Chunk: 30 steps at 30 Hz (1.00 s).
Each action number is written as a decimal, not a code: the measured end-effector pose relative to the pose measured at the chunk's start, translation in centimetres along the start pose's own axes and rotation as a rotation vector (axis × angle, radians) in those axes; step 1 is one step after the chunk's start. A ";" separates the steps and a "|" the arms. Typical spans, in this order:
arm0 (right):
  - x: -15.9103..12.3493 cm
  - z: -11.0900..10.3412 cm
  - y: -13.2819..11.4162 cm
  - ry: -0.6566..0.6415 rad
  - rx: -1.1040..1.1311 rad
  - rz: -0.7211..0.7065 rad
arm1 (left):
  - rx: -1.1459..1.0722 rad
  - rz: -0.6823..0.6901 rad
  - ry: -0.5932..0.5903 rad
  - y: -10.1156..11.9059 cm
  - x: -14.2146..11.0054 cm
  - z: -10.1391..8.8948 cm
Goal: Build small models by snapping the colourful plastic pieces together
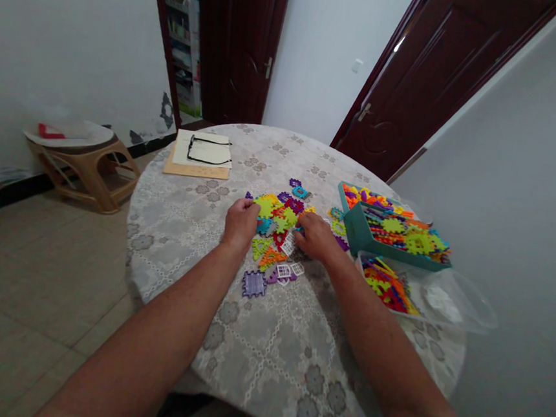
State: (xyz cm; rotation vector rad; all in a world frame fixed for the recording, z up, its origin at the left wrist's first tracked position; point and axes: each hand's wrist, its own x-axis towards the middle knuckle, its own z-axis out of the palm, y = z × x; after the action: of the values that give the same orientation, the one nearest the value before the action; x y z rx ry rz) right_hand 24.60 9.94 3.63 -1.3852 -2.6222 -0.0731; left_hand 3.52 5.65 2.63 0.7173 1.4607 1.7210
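A loose pile of colourful plastic interlocking building pieces [285, 219] lies in the middle of the table. At its left edge, my left hand [242, 221] is closed, thumb and fingers pinching a yellow-green interlocking piece [262, 207]. My right hand [313, 235] reaches the pile's right side with its fingers curled down; what lies between the fingertips is hidden. Just below that hand is a white window-shaped piece [288, 244]. Closer to me are an orange triangular piece [272, 257] and a purple square piece [254, 284] lying flat.
At the right stand a teal box [367, 237] and a clear plastic container [465, 296], both holding colourful pieces. Black-framed glasses [209, 160] rest on paper and a board [196, 171] at the far left. A tan stool [99, 173] stands beyond the table's left side.
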 end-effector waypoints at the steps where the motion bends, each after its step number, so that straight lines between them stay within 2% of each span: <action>1: 0.1 0.2 0.0 0.052 0.026 0.009 | -0.016 0.005 -0.002 0.0 0.0 0.0; 4: 0.9 0.8 -0.2 0.113 0.111 -0.037 | -0.013 0.013 -0.067 -0.3 0.1 0.1; 7: 1.4 0.9 -0.8 0.038 0.160 -0.101 | 0.056 0.015 -0.138 -0.7 0.0 0.1; 14: 0.0 -0.2 -2.1 0.018 0.112 -0.109 | 0.117 0.029 -0.107 -1.1 0.1 0.0; 20: -1.6 -0.5 -1.0 0.011 0.175 -0.207 | 0.094 0.033 -0.118 -1.2 0.2 0.0; 23: -2.1 -0.3 0.0 0.075 0.262 -0.098 | 0.083 0.032 -0.133 -1.1 0.2 0.0; 27: -2.5 -0.4 0.4 0.304 0.462 0.161 | 0.094 0.040 -0.176 -0.7 -0.2 0.0; 30: -2.4 -0.3 -0.3 0.321 0.750 0.221 | 0.094 0.034 -0.274 -0.3 -0.9 0.1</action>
State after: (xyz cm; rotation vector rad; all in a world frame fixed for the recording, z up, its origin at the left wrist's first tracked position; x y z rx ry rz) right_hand 25.70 7.78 3.56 -1.2287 -1.9038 0.5977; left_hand 4.16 5.02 2.43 0.9920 1.3508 1.5170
